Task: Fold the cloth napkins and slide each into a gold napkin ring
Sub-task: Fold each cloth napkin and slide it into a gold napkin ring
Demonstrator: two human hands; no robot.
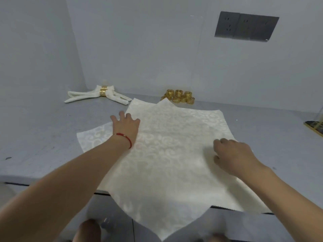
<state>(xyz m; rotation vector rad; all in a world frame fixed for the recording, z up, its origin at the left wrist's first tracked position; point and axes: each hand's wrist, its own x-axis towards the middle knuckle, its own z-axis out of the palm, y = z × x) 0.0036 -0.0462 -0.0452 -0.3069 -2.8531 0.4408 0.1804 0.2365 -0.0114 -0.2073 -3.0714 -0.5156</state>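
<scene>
Nearest the lens, one corner of the top napkin [167, 154] hangs over the table's [43, 137] front edge, a cream cloth with a swirl pattern, spread flat and turned like a diamond. Left hand [126, 125] lies on its far left edge, fingers stretched out and spread, palm down on the cloth, nothing gripped; a red string bracelet [125, 137] circles that wrist. Right hand [232, 152] sits on the right side of the same napkin, fingers bent down onto the fabric. The blur makes it hard to say whether they pinch a fold or just press, so that one I cannot tell.

Under the top cloth, a second napkin [94, 138] of the same pattern peeks out to the left, flat on the table, and another corner pokes out at the far edge. Behind, close to the wall, a cluster of gold rings [180, 96] sits just beyond the napkins' far corners. Well off to the left, in the corner, a finished napkin [97, 96] lies with a gold ring around its middle, its ends splayed out. On the wall [157, 49] up right, a dark panel of sockets [246, 27]. At the right border, a dark object with gold trim [314, 127], mostly cut off.
</scene>
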